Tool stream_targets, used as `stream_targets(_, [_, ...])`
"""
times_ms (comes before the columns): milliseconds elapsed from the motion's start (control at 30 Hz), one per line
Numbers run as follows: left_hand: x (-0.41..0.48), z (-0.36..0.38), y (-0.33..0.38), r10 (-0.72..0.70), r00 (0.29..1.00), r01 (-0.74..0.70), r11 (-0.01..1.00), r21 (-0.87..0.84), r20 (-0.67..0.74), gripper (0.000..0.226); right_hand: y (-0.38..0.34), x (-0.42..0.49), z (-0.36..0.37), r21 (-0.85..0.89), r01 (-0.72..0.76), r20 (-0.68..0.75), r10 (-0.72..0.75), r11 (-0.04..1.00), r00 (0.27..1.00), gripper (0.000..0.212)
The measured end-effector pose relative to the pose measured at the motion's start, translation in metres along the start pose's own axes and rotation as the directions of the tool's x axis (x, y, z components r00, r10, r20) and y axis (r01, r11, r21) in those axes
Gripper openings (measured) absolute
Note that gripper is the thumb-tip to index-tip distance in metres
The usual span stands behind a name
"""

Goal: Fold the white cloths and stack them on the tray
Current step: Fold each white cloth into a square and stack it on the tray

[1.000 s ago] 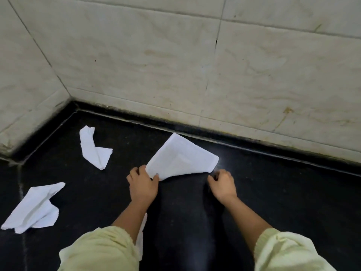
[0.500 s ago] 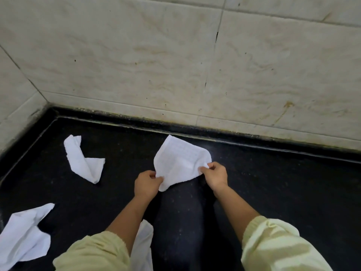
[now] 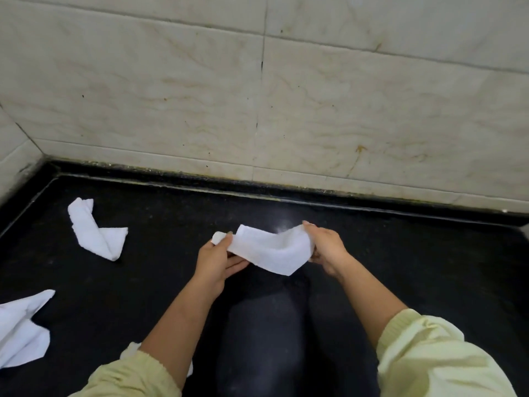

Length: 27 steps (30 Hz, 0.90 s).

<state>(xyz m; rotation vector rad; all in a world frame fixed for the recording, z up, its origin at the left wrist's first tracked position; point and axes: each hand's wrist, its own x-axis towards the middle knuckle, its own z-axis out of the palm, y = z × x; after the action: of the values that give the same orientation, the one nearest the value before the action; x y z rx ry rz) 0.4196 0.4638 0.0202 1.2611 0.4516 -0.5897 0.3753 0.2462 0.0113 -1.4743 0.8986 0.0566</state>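
White cloths are the matter here, and in the head view, the only one given, none looks finished. One cloth (image 3: 272, 250) is held up at the centre of the frame, above the black counter (image 3: 415, 267), sagging between the two hands and partly doubled over; I judge it to be mid-fold. A crumpled cloth (image 3: 96, 229) lies at centre left on the counter, well apart from the hands. Another loose cloth (image 3: 21, 333) lies at the lower left edge, partly cut off by the frame. A scrap of white (image 3: 130, 349) shows beside the left sleeve at the bottom; whether it is a further cloth cannot be told. No tray appears anywhere, so nothing can be seen stacked, and most of the work seems to remain.

The left hand (image 3: 216, 260) pinches the cloth's left end between thumb and curled fingers, closed on the fabric. The right hand (image 3: 326, 247) grips the right end likewise, fingers wrapped round the bunched edge.
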Motion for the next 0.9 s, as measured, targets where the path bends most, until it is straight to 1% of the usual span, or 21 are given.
stream_targets(33, [-0.006, 0.006, -0.003, -0.015, 1.0, 0.015, 0.999, -0.038, 0.004, 0.013, 0.0, -0.008, -0.009, 0.082, -0.076, 0.114, 0.067, 0.994, 0.991, 0.019])
stream_targets(67, [-0.013, 0.013, -0.007, -0.023, 1.0, 0.023, 0.997, -0.071, 0.008, 0.014, 0.001, -0.019, -0.021, 0.124, -0.136, 0.226, 0.105, 0.983, 0.968, 0.018])
stream_targets(133, [-0.024, 0.023, -0.013, -0.027, 1.0, 0.028, 0.993, -0.117, 0.011, 0.016, 0.009, -0.033, -0.04, 0.075, -0.189, 0.408, 0.143, 0.979, 0.902, 0.027])
stream_targets(167, [-0.029, 0.027, -0.017, -0.026, 1.0, 0.027, 0.991, -0.129, 0.008, 0.016, 0.013, -0.04, -0.047, 0.025, -0.196, 0.47, 0.162, 0.98, 0.867, 0.033])
stream_targets(233, [-0.04, 0.035, -0.026, -0.024, 1.0, 0.021, 0.989, -0.143, -0.016, 0.016, 0.02, -0.049, -0.063, -0.057, -0.196, 0.524, 0.197, 0.979, 0.829, 0.038])
stream_targets(300, [-0.052, 0.043, -0.036, -0.01, 0.998, 0.0, 0.991, -0.133, -0.069, 0.016, 0.023, -0.057, -0.082, -0.055, -0.192, 0.524, 0.192, 0.98, 0.83, 0.033])
stream_targets(367, [-0.062, 0.051, -0.043, 0.007, 0.991, -0.023, 0.993, -0.118, -0.13, 0.021, 0.022, -0.059, -0.099, 0.001, -0.171, 0.504, 0.147, 0.985, 0.851, 0.028])
stream_targets(433, [-0.07, 0.059, -0.044, 0.014, 0.988, -0.032, 0.993, -0.116, -0.154, 0.024, 0.019, -0.058, -0.111, 0.081, -0.164, 0.483, 0.105, 0.983, 0.869, 0.029])
stream_targets(500, [-0.077, 0.068, -0.045, 0.042, 0.991, -0.055, 0.993, -0.103, -0.129, 0.027, 0.014, -0.056, -0.119, 0.161, -0.141, 0.443, 0.056, 0.977, 0.895, 0.034])
stream_targets(567, [-0.087, 0.076, -0.048, 0.099, 0.991, -0.105, 0.993, -0.059, -0.089, 0.03, 0.01, -0.058, -0.127, 0.233, -0.097, 0.376, 0.003, 0.967, 0.927, 0.037])
stream_targets(633, [-0.095, 0.081, -0.05, 0.162, 0.985, -0.164, 0.986, -0.033, -0.052, 0.029, 0.006, -0.06, -0.133, 0.277, -0.048, 0.333, -0.049, 0.96, 0.942, 0.038])
stream_targets(733, [-0.105, 0.084, -0.051, 0.228, 0.974, -0.228, 0.973, 0.02, 0.002, 0.022, 0.001, -0.068, -0.148, 0.3, 0.004, 0.319, -0.105, 0.954, 0.942, 0.035])
stream_targets(800, [-0.113, 0.081, -0.057, 0.231, 0.972, -0.233, 0.971, 0.056, 0.029, 0.022, 0.003, -0.075, -0.16, 0.288, 0.01, 0.309, -0.103, 0.958, 0.945, 0.03])
stream_targets(900, [-0.125, 0.075, -0.079, 0.184, 0.983, -0.185, 0.971, 0.153, 0.02, 0.023, 0.023, -0.083, -0.176, 0.152, -0.016, 0.299, -0.03, 0.988, 0.954, 0.026])
